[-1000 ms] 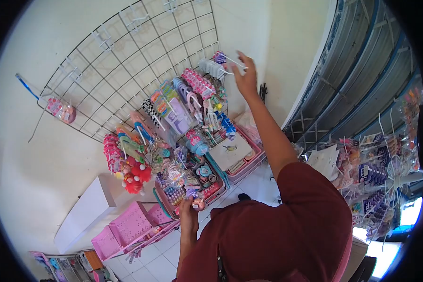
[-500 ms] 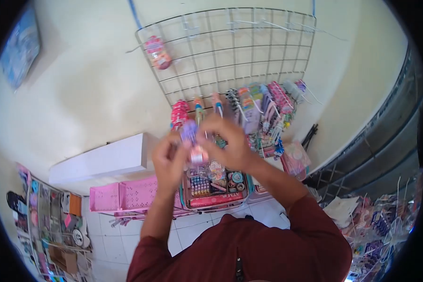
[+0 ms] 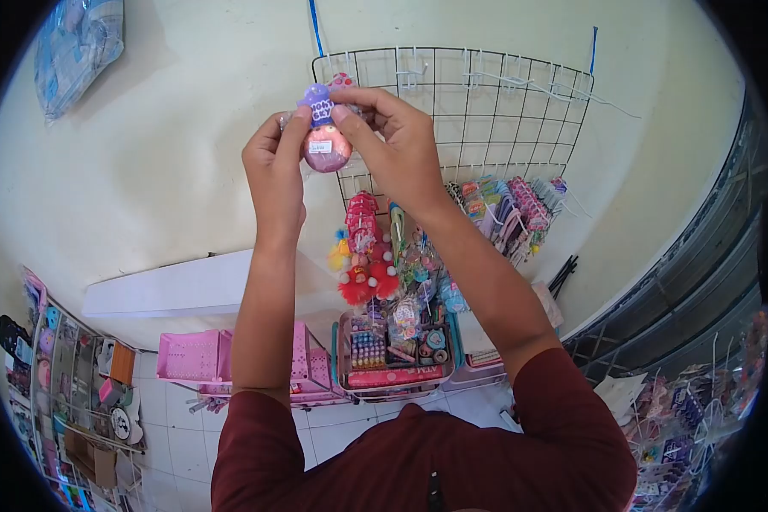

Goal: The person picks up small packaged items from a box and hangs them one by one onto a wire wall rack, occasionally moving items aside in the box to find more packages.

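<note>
Up at the left end of the wire grid rack (image 3: 435,111), both my hands hold a small clear plastic packet (image 3: 327,152). It has a purple printed card top, a round pink-and-purple item inside and a white sticker. My left hand (image 3: 273,166) pinches the card's left edge between thumb and fingers. On its right edge, my right hand (image 3: 394,141) pinches the top corner. Just behind the packet a pink spotted piece of packaging (image 3: 341,81) shows, mostly hidden. Below my hands hang red packs (image 3: 361,218) and red fluffy pompom trinkets (image 3: 371,277).
Hair accessories (image 3: 520,205) hang on hooks at the rack's lower right. Beneath are a basket of small goods (image 3: 397,375) and pink baskets (image 3: 194,357). A white wall ledge (image 3: 166,290) stands left, shelves (image 3: 72,384) lower left, and bagged goods (image 3: 687,427) lower right.
Both hands have risen with the packet from in front of the lower hooks to the rack's upper left. The view has shifted, and the packet now faces me more clearly.
</note>
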### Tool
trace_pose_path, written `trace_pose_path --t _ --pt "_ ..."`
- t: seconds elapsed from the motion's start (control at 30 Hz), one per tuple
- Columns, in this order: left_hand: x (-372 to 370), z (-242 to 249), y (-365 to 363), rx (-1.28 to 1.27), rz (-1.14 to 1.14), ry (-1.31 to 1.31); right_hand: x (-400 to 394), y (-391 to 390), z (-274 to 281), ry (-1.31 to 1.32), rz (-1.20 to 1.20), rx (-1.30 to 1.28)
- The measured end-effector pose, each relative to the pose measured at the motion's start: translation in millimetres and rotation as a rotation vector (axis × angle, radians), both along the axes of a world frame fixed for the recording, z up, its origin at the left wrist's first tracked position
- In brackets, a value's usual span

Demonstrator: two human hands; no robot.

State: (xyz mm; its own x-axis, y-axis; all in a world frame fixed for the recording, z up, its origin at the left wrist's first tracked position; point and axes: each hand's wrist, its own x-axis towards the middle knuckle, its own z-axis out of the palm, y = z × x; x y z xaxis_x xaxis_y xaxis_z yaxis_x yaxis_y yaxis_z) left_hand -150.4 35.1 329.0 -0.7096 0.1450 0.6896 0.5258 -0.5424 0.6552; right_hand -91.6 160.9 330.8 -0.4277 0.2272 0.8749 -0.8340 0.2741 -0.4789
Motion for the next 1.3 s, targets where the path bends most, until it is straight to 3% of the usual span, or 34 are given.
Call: trace_pose_path --t 0.23,0.3,0.33,0.4,0.43,0.53,0.6,0.7,0.83,0.9,0.97,1.0,1.03,1.07,1.13,1.23,1.3 --pt "-37 1 14 -0.18 -0.032 -0.034 -25 19 -9 -0.067 -0.125 0.055" --pt "-59 0 26 -0.196 -0.017 -0.011 -26 28 -10 -0.063 -0.407 0.215" --pt "-67 -1 31 -0.213 0.001 0.012 -22 30 -10 -0.062 -0.415 0.214" --pt "-82 -4 37 -0.255 0.035 0.037 -7 31 -15 0.287 -0.697 0.425" --pt "-87 -3 39 -0.298 0.076 0.059 4 30 -18 0.29 -0.708 0.429" --pt "-95 -4 44 -0.29 0.088 0.106 48 19 -48 0.197 -0.702 0.471" --pt "-98 -4 46 -0.303 0.092 0.121 78 11 -75 -0.03 -0.542 0.37" --pt "-103 -7 44 -0.342 0.142 0.174 123 3 -120 -0.216 -0.577 0.525" --pt "-84 -27 19 -0.19 0.486 0.352 188 -19 -200 -0.601 -0.414 0.54" --pt "-58 -58 -2 -0.14 0.37 0.181 232 -35 -247 -0.759 -0.404 0.474" --pt "-7 -96 -12 -0.134 0.172 0.073 283 -51 -291 -0.965 -0.363 0.596" --pt "19 -110 -18 -0.197 -0.055 0.12 311 -56 -312 -0.995 -0.458 0.518" --pt "52 -122 -12 -0.255 -0.265 0.14 341 -63 -336 -1.212 -0.434 0.617" --pt "70 -143 -4 -0.328 -0.442 0.339 368 -77 -357 -1.44 -0.389 0.683" --pt "129 -166 9 -0.576 -0.925 0.373 408 -99 -381 -1.787 -0.39 0.589" --pt "232 -196 41 -0.83 -1.44 0.463 453 -114 -388 -1.872 -0.507 0.42" --pt "293 -210 44 -0.96 -1.668 0.573 483 -126 -387 -1.757 -0.685 0.276"
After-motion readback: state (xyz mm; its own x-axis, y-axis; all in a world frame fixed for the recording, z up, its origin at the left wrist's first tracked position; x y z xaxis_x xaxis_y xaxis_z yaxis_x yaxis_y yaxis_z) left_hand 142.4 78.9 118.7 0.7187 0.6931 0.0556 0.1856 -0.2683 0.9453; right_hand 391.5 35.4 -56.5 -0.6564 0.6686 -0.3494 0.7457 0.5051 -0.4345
